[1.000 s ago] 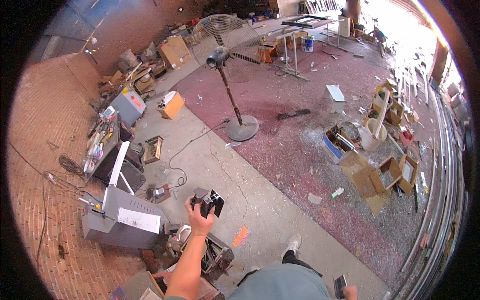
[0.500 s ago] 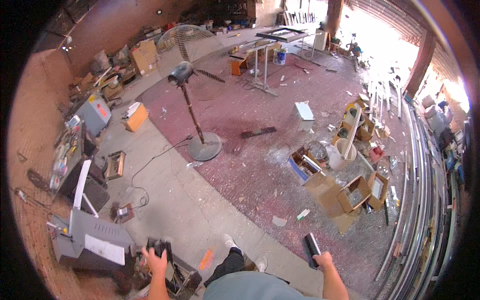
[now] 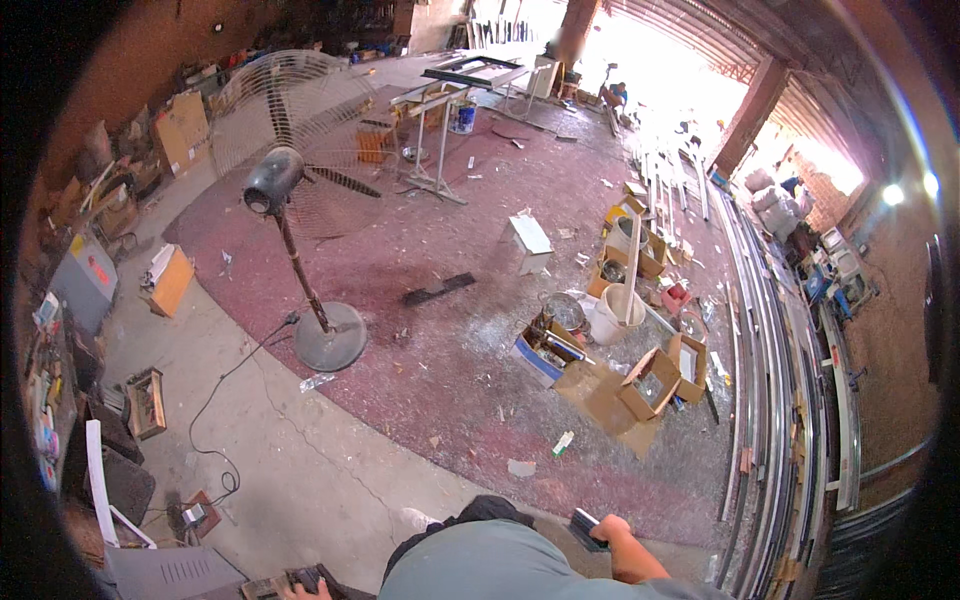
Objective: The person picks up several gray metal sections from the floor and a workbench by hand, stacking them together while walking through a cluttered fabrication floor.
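My right hand (image 3: 612, 528) is closed round one end of a short, dark, flat-sided piece of profile (image 3: 587, 527) with a pale edge. It holds the piece out to the right of my body, above the floor. At the bottom edge, my left hand (image 3: 310, 591) shows only in part. Its fingers are bent about a black part (image 3: 307, 576) on the low, dark equipment there; what exactly they grip cannot be made out. Beside that hand stands a grey metal machine housing (image 3: 175, 572) with vent slots.
A pedestal fan (image 3: 330, 340) stands ahead on the left, its cable (image 3: 222, 385) trailing over the concrete. Open cardboard boxes (image 3: 650, 388) and a white bucket (image 3: 612, 318) stand on the red floor. Long metal profiles (image 3: 775, 400) lie along the right. A work stand (image 3: 440, 150) is farther back.
My view has swung to the right. My left hand, spread in the air before, is now lower, at the black part. My right hand still holds the profile piece, now tilted differently.
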{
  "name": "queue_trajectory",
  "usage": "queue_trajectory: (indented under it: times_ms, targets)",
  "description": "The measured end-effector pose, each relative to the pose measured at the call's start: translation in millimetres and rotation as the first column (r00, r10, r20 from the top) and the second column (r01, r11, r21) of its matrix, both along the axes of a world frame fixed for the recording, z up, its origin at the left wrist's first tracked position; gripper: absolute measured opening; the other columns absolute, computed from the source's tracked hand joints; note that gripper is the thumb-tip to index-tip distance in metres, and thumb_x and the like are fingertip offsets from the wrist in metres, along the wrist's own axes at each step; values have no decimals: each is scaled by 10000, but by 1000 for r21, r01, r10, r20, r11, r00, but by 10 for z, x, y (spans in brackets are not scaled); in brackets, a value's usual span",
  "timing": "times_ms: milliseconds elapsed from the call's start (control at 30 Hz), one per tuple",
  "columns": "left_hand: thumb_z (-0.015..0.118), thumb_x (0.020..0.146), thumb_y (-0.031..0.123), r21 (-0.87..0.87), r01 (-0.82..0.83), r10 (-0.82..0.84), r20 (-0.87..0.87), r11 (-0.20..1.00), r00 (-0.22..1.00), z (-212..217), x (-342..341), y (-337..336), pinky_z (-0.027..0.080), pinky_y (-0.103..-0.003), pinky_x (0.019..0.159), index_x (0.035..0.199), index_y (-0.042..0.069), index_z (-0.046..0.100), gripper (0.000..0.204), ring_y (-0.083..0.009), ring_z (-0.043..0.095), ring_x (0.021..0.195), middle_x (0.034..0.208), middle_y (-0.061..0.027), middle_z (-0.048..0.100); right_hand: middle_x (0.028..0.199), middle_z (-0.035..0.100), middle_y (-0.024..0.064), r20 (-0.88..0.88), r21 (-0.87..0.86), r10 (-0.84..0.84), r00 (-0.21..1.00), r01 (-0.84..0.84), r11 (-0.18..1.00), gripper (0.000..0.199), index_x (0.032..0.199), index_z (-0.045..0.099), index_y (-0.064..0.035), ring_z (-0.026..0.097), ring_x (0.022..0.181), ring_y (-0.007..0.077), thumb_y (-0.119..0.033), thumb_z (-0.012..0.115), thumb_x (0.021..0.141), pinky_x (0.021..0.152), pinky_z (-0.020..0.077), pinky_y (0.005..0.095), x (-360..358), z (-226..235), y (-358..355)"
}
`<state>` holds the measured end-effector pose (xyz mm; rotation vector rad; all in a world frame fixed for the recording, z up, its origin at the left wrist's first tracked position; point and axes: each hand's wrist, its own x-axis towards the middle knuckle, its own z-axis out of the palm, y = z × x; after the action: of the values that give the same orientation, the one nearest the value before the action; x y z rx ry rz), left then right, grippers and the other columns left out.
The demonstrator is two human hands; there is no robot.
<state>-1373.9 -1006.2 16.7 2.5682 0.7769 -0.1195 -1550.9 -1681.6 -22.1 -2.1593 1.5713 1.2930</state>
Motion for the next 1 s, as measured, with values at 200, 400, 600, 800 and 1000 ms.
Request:
queue_trajectory:
  times_ms: [200,400,600,800,1000]
  targets:
    - [808,748,587,118,20,-27,60,993,998,63,1613,739,460,-540,977,1201,-22,654,774,-506,566,1098,1219,-347,579,1197,704,193,170,71,22,985,-35,997,563,1161,725,-33,684,1118,327,-418,699,751,933,550,408,2078,90,562]
    - [818,804,241,173,-59,59,5,983,998,5,2599,1316,394,-571,1049,1171,-88,532,570,-536,400,1330,1511,-367,289,1164,705,220,256,99,212,943,-244,965,559,1109,739,-19,687,1095,344,-444,683,750,918,551,419,4381,153,1324]
    - [868,696,284,116,-223,226,-8,968,974,-49,2778,1953,466,-537,921,1062,-60,573,582,-496,534,1122,1341,-319,417,1146,713,215,228,92,492,840,-521,848,561,1122,738,-12,687,1108,331,-425,665,749,927,545,398,6123,-797,1817]
    - [802,728,600,341,-337,399,-127,877,908,129,2945,2175,375,-549,1079,1230,26,682,773,-476,453,1276,1419,-267,484,1146,719,205,106,130,702,704,-710,692,482,1053,767,-31,692,1119,300,-350,677,703,914,556,380,8570,-526,2888]
    - [793,784,474,-65,-627,575,-335,776,746,-290,3634,2735,451,-459,1017,1287,-13,593,729,-393,554,1191,1234,-258,623,1151,720,199,154,67,761,630,-775,628,507,1089,746,-10,690,1113,325,-343,693,710,922,551,397,10479,-134,4159]
